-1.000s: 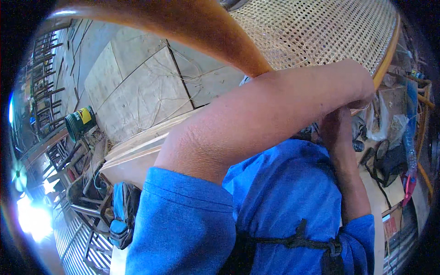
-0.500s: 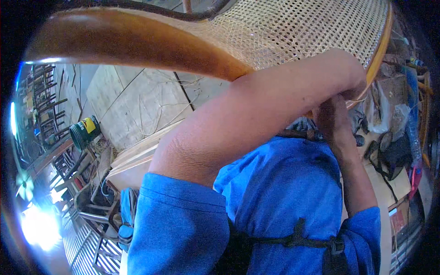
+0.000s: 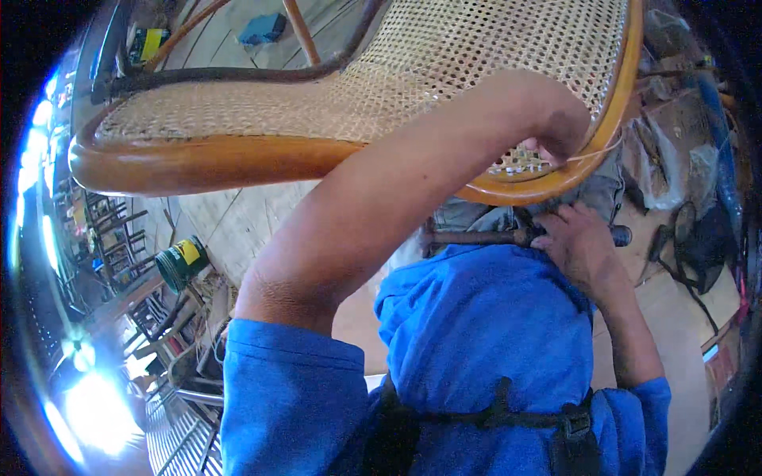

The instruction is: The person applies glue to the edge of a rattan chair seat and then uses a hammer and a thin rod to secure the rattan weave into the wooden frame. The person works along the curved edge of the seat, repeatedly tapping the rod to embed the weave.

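Observation:
A chair seat of woven cane (image 3: 444, 55) in a curved, varnished wooden frame (image 3: 214, 163) fills the top of the view. My left arm crosses up from the lower left. My left hand (image 3: 556, 131) rests on the weave beside the right rim, its fingers pinched on a thin cane strand (image 3: 605, 147) that runs over the rim. My right hand (image 3: 578, 244) is just under the rim, lying over a dark rod (image 3: 476, 236); its fingertips are hidden. My blue shirt (image 3: 484, 333) fills the lower middle.
A green and yellow can (image 3: 181, 262) stands on the stone floor at left, beside stacked chair frames (image 3: 111, 238). Bags and dark tools (image 3: 690, 230) lie cluttered at right. A blue box (image 3: 262, 28) sits beyond the seat at top.
The cane seat and its frame have come lower and fill more of the view. My left hand has settled onto the weave at the right rim, and my right hand now sits just below that rim.

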`<state>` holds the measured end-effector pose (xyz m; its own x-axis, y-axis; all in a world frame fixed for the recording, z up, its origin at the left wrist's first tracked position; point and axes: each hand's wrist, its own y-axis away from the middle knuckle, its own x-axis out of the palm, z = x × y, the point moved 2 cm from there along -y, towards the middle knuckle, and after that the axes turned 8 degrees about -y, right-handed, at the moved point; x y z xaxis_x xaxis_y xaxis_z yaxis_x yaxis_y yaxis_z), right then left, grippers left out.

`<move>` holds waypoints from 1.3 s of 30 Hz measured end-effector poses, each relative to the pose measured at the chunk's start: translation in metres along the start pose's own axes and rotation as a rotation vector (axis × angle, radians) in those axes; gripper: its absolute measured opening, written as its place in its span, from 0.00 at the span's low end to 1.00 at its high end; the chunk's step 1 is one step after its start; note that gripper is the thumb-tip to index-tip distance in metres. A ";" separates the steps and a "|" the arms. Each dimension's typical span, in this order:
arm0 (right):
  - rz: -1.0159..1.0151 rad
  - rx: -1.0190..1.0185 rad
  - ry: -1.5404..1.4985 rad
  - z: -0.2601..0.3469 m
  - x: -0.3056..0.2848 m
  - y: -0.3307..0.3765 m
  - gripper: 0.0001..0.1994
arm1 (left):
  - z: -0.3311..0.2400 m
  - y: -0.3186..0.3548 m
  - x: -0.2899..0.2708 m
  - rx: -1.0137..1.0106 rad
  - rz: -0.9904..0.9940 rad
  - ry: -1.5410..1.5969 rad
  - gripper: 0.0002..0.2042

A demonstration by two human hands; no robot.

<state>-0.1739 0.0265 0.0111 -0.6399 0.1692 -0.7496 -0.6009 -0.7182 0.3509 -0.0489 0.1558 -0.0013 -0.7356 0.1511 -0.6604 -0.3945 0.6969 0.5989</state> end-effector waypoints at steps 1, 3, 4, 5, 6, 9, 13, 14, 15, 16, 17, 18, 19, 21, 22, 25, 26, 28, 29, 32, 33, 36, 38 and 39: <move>0.066 0.029 -0.014 0.007 -0.002 0.000 0.19 | 0.002 0.001 0.001 0.010 0.028 -0.001 0.12; 0.153 0.107 -0.105 0.019 -0.006 0.001 0.20 | 0.003 0.004 0.006 0.015 0.019 -0.009 0.12; 0.196 0.147 -0.149 0.021 -0.008 0.003 0.21 | 0.003 0.004 0.005 0.037 0.004 0.001 0.11; 0.224 0.161 -0.183 0.022 -0.011 0.005 0.21 | 0.004 0.004 0.004 0.059 -0.010 0.013 0.11; 0.257 0.178 -0.216 0.022 -0.012 0.008 0.22 | 0.003 0.006 0.002 0.084 -0.027 0.028 0.10; 0.236 0.202 -0.268 0.020 -0.009 0.018 0.24 | 0.000 0.006 -0.003 0.063 0.015 0.038 0.09; 0.408 0.216 -0.297 0.013 -0.027 0.027 0.24 | -0.001 0.007 -0.006 0.055 0.037 0.039 0.11; 0.431 0.166 -0.337 0.008 -0.032 0.034 0.23 | 0.002 0.006 -0.003 0.097 0.035 0.054 0.11; 0.455 0.110 -0.369 0.001 -0.039 0.041 0.22 | 0.008 0.005 0.000 0.133 0.027 0.068 0.12; 0.476 0.068 -0.405 -0.006 -0.045 0.048 0.21 | 0.005 0.006 -0.004 0.184 0.021 0.081 0.12; 0.476 0.075 -0.481 -0.008 -0.053 0.052 0.19 | 0.004 0.006 -0.009 0.158 0.077 0.115 0.13; 0.483 0.070 -0.556 -0.007 -0.060 0.055 0.17 | 0.005 0.006 -0.007 0.158 0.088 0.118 0.13; 0.490 0.066 -0.631 -0.006 -0.063 0.057 0.16 | 0.008 0.003 -0.005 0.157 0.100 0.122 0.14; 0.318 0.104 -0.785 -0.009 -0.054 0.060 0.15 | 0.013 -0.002 -0.002 0.184 0.135 0.198 0.15; 0.228 0.128 -0.859 -0.010 -0.052 0.060 0.14 | 0.014 -0.005 -0.001 0.153 0.151 0.207 0.15; 0.331 0.497 -1.062 -0.002 -0.059 0.052 0.14 | 0.014 -0.004 -0.004 0.021 0.220 0.235 0.15; 0.309 0.492 -1.054 0.000 -0.057 0.050 0.15 | 0.015 -0.004 -0.003 0.032 0.223 0.244 0.15; 0.261 0.488 -1.034 0.001 -0.052 0.048 0.16 | 0.015 -0.005 -0.004 0.062 0.227 0.261 0.15; 0.251 0.468 -0.982 0.002 -0.054 0.046 0.17 | 0.016 -0.006 -0.004 0.042 0.225 0.237 0.15; 0.240 0.403 -0.861 0.002 -0.054 0.039 0.18 | 0.015 -0.007 -0.004 0.013 0.222 0.212 0.15; 0.235 0.385 -0.842 0.003 -0.053 0.039 0.18 | 0.016 -0.008 -0.003 0.032 0.219 0.224 0.15; 0.262 0.397 -0.807 0.006 -0.054 0.037 0.19 | 0.018 -0.012 -0.001 0.064 0.208 0.197 0.15; 0.255 0.408 -0.805 0.007 -0.055 0.036 0.19 | 0.019 -0.013 0.001 0.069 0.211 0.198 0.15; 0.231 0.404 -0.809 0.008 -0.055 0.038 0.19 | 0.020 -0.015 0.002 0.068 0.217 0.217 0.15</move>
<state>-0.1657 -0.0046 0.0703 -0.8121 0.5792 -0.0714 -0.4411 -0.5292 0.7248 -0.0337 0.1600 -0.0207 -0.9019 0.1532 -0.4038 -0.1830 0.7114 0.6786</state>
